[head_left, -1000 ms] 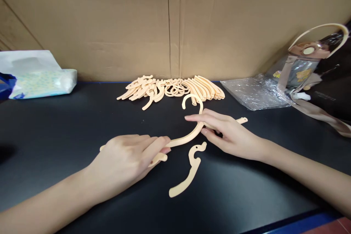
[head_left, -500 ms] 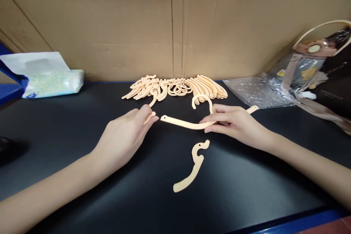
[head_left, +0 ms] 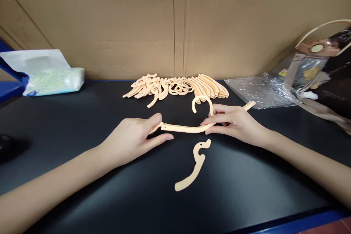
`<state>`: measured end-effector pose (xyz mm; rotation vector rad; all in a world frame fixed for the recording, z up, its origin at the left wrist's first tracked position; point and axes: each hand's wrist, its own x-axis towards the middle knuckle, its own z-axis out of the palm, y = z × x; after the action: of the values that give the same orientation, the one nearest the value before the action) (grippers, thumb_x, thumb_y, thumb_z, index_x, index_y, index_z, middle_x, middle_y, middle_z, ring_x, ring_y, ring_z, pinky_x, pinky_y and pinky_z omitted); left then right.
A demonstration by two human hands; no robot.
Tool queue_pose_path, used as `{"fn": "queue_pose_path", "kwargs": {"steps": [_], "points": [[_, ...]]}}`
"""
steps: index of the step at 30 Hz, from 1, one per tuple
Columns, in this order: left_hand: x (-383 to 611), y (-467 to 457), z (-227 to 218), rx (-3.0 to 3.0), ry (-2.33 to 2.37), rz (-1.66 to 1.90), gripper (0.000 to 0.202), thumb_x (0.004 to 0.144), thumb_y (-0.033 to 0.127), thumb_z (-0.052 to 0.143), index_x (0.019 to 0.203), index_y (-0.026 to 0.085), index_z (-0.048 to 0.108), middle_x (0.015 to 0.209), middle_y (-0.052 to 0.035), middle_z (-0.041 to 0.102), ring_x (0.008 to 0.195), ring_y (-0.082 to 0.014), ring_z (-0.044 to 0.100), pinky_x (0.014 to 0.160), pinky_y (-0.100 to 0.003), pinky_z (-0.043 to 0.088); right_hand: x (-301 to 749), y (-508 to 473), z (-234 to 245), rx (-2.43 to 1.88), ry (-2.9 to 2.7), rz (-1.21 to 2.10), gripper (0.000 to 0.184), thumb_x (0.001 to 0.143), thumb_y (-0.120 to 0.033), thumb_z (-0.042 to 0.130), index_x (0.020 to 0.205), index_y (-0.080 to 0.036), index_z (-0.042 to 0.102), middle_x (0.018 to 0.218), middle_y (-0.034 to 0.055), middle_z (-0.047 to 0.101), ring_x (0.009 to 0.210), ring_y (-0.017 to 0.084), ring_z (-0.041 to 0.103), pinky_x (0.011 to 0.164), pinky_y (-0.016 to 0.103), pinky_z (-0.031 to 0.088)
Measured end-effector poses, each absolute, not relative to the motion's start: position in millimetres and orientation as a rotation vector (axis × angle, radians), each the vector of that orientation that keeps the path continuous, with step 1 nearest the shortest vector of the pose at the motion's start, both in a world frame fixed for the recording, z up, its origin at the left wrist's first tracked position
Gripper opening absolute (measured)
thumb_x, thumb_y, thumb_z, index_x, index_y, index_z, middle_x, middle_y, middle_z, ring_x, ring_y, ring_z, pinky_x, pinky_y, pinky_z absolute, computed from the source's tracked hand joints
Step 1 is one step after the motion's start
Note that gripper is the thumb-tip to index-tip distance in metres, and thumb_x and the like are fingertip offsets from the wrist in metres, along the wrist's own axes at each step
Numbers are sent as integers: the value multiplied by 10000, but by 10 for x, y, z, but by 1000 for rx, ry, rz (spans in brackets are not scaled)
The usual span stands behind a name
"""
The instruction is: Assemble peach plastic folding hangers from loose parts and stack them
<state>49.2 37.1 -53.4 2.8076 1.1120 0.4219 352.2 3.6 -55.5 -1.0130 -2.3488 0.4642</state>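
My right hand (head_left: pixel 233 120) is closed around the middle of a cream hanger frame (head_left: pixel 183 128), whose hook (head_left: pixel 204 98) curls up above the fingers. One arm of the frame reaches left; the other sticks out beyond my knuckles. My left hand (head_left: pixel 139 135) pinches a small cream hanger end piece (head_left: pixel 155 128), mostly hidden by the fingers, and its tip meets the holed left end of the frame. Below both hands, a curved cream hanger arm piece (head_left: pixel 190 175) with a notched, holed top lies flat on the black table (head_left: pixel 123 197).
At the back lie a heap of notched arm pieces (head_left: pixel 145 87), several rings or hooks (head_left: pixel 179 86) and a row of long curved bars (head_left: pixel 211 87). A tissue pack (head_left: pixel 55 80) is at left. On the right are a clear plastic bag (head_left: pixel 257 89) and a bottle (head_left: pixel 311 67) with a strap.
My left hand has moved right and slightly down, bringing its small piece against the frame's left end. The right hand and the loose arm piece stay nearly where they were.
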Motion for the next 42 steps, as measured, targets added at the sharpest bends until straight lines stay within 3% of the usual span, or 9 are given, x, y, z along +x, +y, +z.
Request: {"fn": "queue_pose_path", "kwargs": {"steps": [26, 33, 39, 42], "points": [[463, 332, -488, 3216, 822, 441, 401, 1049, 442, 212, 740, 230, 355, 509, 51, 507, 377, -123, 443, 405, -246, 202, 3474, 42, -584, -1108, -2309, 605, 293, 952, -449, 567, 955, -197, 715, 832, 19, 589, 679, 124, 533, 642, 250, 390], [459, 293, -472, 3356, 894, 602, 376, 1026, 409, 328, 710, 222, 407, 507, 38, 509, 394, -134, 466, 427, -268, 216, 3466, 41, -548, -1072, -2304, 766, 293, 951, -454, 571, 911, -191, 694, 827, 9, 613, 701, 127, 574, 660, 251, 389], [433, 296, -486, 3339, 852, 671, 233, 994, 419, 408, 954, 210, 503, 651, 34, 630, 486, -141, 564, 468, -261, 339, 3476, 31, -525, -1063, -2315, 824, 280, 943, -449, 584, 908, -191, 686, 851, 12, 635, 729, 133, 592, 654, 247, 387], [460, 266, -430, 3321, 835, 653, 151, 976, 309, 419, 930, 210, 522, 675, 25, 614, 550, -147, 570, 513, -273, 377, 3471, 30, -514, -1040, -2322, 820, 276, 945, -437, 586, 879, -184, 676, 848, 11, 633, 728, 128, 582, 648, 241, 381]]}}
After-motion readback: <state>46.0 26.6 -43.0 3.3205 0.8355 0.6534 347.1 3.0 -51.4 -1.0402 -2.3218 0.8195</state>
